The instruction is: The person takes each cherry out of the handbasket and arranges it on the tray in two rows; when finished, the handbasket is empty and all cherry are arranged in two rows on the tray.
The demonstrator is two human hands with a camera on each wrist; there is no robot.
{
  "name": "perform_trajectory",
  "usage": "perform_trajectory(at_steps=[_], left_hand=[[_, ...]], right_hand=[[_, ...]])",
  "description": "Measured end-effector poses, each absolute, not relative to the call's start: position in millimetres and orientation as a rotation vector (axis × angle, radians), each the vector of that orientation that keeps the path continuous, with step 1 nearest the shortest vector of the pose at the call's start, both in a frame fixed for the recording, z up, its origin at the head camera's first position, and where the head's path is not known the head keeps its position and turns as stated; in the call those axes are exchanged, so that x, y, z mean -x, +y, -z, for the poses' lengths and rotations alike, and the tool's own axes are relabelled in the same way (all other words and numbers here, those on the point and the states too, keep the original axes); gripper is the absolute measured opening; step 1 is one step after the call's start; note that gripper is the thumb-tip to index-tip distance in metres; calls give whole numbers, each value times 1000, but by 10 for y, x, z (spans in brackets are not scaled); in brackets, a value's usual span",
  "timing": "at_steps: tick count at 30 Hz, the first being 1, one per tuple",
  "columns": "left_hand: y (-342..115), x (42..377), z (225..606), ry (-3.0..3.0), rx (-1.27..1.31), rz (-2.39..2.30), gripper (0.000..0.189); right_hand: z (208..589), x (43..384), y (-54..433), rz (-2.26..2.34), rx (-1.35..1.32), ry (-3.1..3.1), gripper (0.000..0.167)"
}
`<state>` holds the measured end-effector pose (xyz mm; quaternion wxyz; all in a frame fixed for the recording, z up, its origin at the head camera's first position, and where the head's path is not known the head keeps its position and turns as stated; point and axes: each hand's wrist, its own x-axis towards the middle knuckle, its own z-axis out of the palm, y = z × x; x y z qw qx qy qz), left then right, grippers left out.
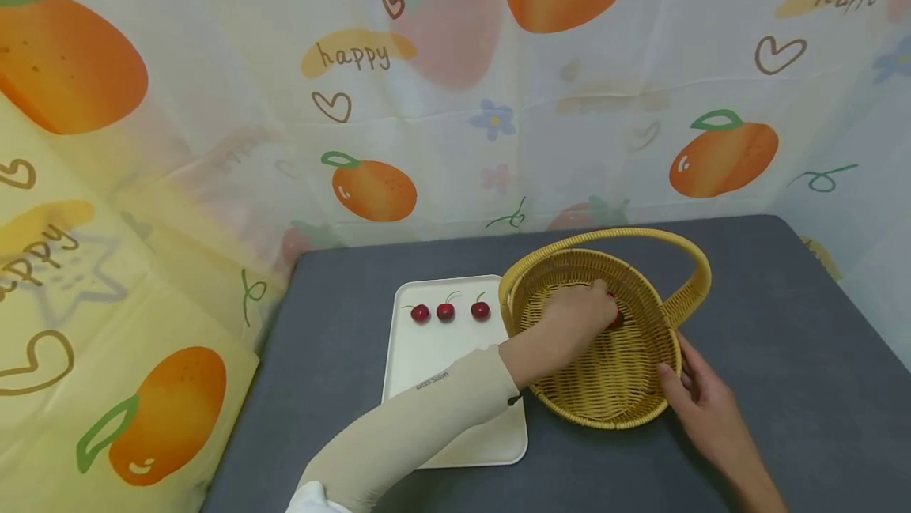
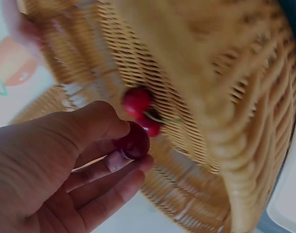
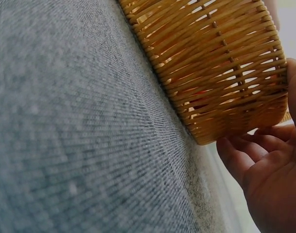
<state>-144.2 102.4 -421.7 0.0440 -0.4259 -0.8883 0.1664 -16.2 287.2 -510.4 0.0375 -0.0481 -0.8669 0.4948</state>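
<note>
A yellow woven basket (image 1: 605, 410) with an arched handle stands on the table. Reaching into it, my left hand (image 1: 580, 311) pinches a dark red cherry (image 2: 133, 141) between thumb and fingers, as the left wrist view shows. Beside that cherry, two more red cherries (image 2: 137, 101) lie against the wicker, one with a green stem. My right hand (image 1: 708, 410) holds the basket at its right side, thumb at the rim and fingers along the outer wall. In the right wrist view those fingertips (image 3: 230, 150) are at the basket's lower edge.
Left of the basket lies a white tray (image 1: 427, 347) with three cherries (image 1: 445, 311) in a row near its far end. My left forearm's beige sleeve (image 1: 420, 418) crosses over the tray. Behind the grey table (image 1: 320, 339) hangs a fruit-printed cloth (image 1: 441, 133).
</note>
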Motion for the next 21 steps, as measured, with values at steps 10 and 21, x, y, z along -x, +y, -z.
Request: perform_trajectory(at_steps=[10, 21], left_hand=[[605, 1066, 4077, -2503, 1354, -321, 13], [-43, 630, 3953, -2457, 1320, 86, 15]], right_hand=[[5189, 160, 2863, -1561, 91, -2568, 66], [5201, 175, 2871, -1558, 67, -2532, 64]])
